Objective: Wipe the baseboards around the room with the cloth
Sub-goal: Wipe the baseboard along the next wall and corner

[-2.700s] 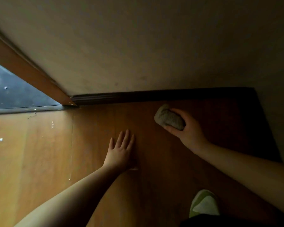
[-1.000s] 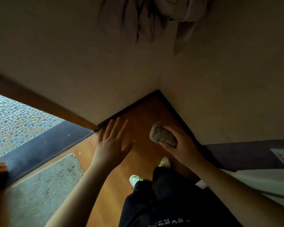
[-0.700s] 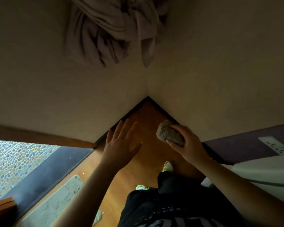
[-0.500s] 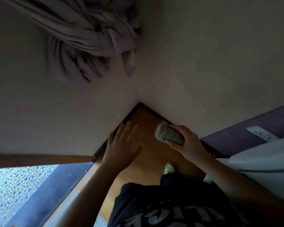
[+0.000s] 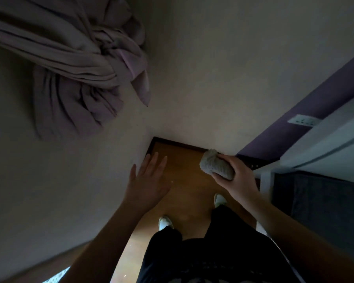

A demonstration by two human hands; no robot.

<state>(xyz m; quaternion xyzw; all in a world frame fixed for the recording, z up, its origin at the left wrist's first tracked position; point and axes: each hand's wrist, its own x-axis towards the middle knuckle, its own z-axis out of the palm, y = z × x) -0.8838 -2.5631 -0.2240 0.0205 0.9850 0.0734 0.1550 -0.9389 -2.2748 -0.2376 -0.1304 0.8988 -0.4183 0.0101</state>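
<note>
I stand in a dim corner and look down. My right hand grips a bunched grey cloth, held in the air above the floor. My left hand is spread flat with straight fingers, close to the left wall, and holds nothing. A dark baseboard runs along the foot of the far wall and turns at the corner down the left wall. The cloth is well above the baseboard and apart from it.
A knotted grey-pink curtain hangs on the left wall. A purple wall strip with a white socket and a white furniture edge stand at the right. My two pale shoes stand on the wooden floor.
I have risen from crouching by the baseboard to standing, and my view has turned right. My left hand left the floor. The cloth stays gripped in my right hand.
</note>
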